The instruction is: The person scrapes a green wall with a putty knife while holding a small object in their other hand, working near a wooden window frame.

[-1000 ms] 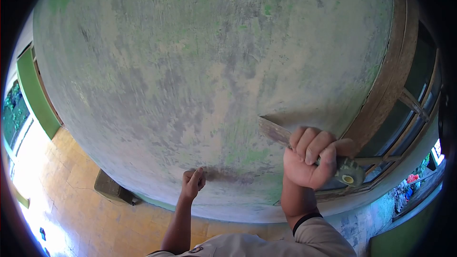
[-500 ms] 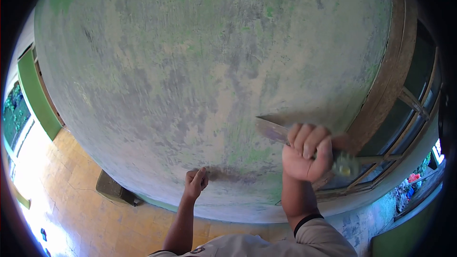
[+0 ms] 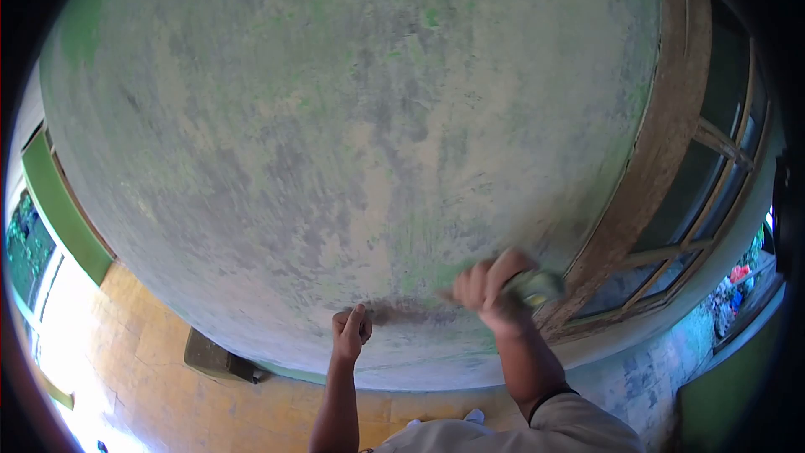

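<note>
My right hand (image 3: 491, 292), slightly blurred, is closed around a scraper (image 3: 538, 287). Its greenish handle end sticks out on the right of my fist, while its blade is hardly visible now, smeared or hidden against the wall. In front of me stands a worn wall (image 3: 352, 159) with patches of green, grey and beige paint. Low on the left, my left hand (image 3: 350, 332) is closed in a fist near the wall; anything inside it cannot be made out. A dark shadow lies on the wall between my two hands.
A wooden window frame (image 3: 625, 176) with glass panes borders the wall on the right. Below is a yellow tiled floor (image 3: 151, 335), with a dark box-like object (image 3: 216, 356) at the wall's foot. A green panel (image 3: 63, 201) stands far left.
My right hand has swung down and left with the scraper, and the blade that showed clearly before is hardly visible. The left fist stays almost in place. The view has shifted slightly.
</note>
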Demonstrator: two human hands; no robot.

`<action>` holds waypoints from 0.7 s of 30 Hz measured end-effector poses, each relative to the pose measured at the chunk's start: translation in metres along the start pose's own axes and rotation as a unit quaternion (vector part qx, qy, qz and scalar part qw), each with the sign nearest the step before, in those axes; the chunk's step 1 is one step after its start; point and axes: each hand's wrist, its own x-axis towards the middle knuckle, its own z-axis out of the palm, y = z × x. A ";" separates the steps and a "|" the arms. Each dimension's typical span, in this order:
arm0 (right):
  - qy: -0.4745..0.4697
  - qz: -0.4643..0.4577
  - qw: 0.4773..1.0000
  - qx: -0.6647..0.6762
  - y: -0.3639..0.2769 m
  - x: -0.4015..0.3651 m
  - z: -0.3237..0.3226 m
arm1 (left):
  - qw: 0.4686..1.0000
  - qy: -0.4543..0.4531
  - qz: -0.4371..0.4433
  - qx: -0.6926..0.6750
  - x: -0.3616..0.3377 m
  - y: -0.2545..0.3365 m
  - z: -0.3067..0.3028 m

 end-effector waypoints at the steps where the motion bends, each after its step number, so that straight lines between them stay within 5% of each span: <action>1: -0.017 0.073 0.996 -0.043 0.004 -0.017 -0.003 | 1.000 0.000 0.008 0.001 0.001 -0.002 -0.001; 3: -0.036 0.191 0.972 -0.134 0.022 -0.056 -0.004 | 1.000 -0.010 0.005 0.004 -0.001 -0.006 -0.001; 6: -0.008 0.394 0.870 -0.296 0.046 -0.143 -0.016 | 1.000 -0.012 -0.010 -0.008 -0.010 -0.011 -0.005; 10: -0.004 0.504 0.777 -0.376 0.024 -0.253 -0.041 | 0.991 -0.039 -0.129 0.011 -0.041 -0.033 0.001; 17: 0.058 0.433 0.744 -0.506 -0.059 -0.302 -0.074 | 0.876 -0.241 -0.405 0.108 -0.093 -0.105 0.085; 21: 0.169 0.394 0.774 -0.467 -0.116 -0.294 -0.079 | 0.784 -0.413 -0.437 0.156 -0.117 -0.110 0.175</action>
